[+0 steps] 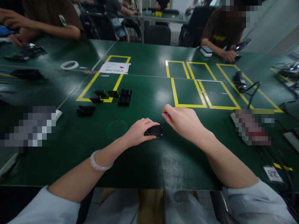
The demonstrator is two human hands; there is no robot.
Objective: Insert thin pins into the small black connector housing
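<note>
My left hand grips a small black block-like part against the green table, thumb on its near side and fingers on its far side. Small shiny spots show along the part's right edge. My right hand is closed in a pinch just right of the part. A thin dark rod slants from beneath its fingers toward that right edge; most of it is hidden, and whether it touches the part I cannot tell. Farther left lie several similar black parts.
Yellow tape marks rectangles on the table. A paper sheet and a white tape roll lie at the far left. Blurred-out devices flank my arms, with cables on the right. Two people sit opposite, handling objects.
</note>
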